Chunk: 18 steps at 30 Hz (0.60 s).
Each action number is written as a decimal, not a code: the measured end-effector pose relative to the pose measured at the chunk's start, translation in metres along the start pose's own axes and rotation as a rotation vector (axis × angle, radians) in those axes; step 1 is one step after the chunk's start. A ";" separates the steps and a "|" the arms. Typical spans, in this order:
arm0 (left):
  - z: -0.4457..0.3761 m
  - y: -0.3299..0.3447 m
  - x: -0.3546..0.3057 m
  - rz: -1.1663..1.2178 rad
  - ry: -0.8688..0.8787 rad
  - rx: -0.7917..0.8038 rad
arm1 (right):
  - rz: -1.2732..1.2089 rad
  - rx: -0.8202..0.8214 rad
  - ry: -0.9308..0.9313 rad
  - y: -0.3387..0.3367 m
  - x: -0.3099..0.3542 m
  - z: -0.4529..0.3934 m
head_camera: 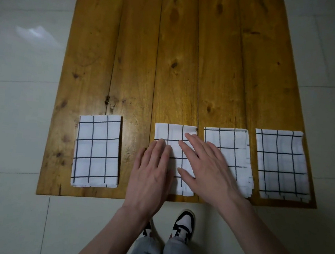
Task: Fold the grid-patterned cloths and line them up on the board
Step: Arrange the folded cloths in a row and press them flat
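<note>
The second folded cloth point(175, 135) from the left lies near the front edge of the wooden bench point(168, 56), under both hands. The left hand point(150, 174) rests flat on its left side and the right hand point(205, 170) lies flat across its right side, fingers straight, gripping nothing. This looks like the smoothing or final placing of the last fold. Three more folded cloths share the row: one at far left point(96, 151), well apart, and two to the right point(229, 152) point(281, 163), close together. The next move probably calls for sliding this cloth leftward to even the gaps.
</note>
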<state>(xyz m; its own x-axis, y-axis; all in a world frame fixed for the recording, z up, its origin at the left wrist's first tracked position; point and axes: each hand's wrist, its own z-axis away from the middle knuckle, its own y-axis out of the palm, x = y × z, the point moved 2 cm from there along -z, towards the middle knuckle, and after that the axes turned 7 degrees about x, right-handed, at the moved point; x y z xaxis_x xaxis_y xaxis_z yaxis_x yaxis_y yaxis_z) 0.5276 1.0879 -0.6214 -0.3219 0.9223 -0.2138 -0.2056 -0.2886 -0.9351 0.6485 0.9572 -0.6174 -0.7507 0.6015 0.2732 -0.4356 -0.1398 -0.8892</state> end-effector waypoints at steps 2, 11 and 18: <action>0.004 -0.002 0.001 0.014 0.009 -0.011 | -0.009 -0.005 0.007 -0.003 0.004 0.001; 0.033 -0.020 0.089 0.160 -0.077 -0.177 | -0.093 -0.106 -0.015 -0.005 0.072 -0.004; 0.047 -0.019 0.174 0.052 -0.187 -0.152 | -0.087 -0.104 -0.067 0.018 0.163 -0.047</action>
<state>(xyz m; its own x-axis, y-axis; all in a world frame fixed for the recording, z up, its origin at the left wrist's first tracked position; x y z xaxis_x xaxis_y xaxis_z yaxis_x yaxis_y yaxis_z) 0.4325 1.2416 -0.6271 -0.4966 0.8396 -0.2201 -0.0478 -0.2796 -0.9589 0.5419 1.0900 -0.6065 -0.7454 0.5535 0.3715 -0.4491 -0.0051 -0.8935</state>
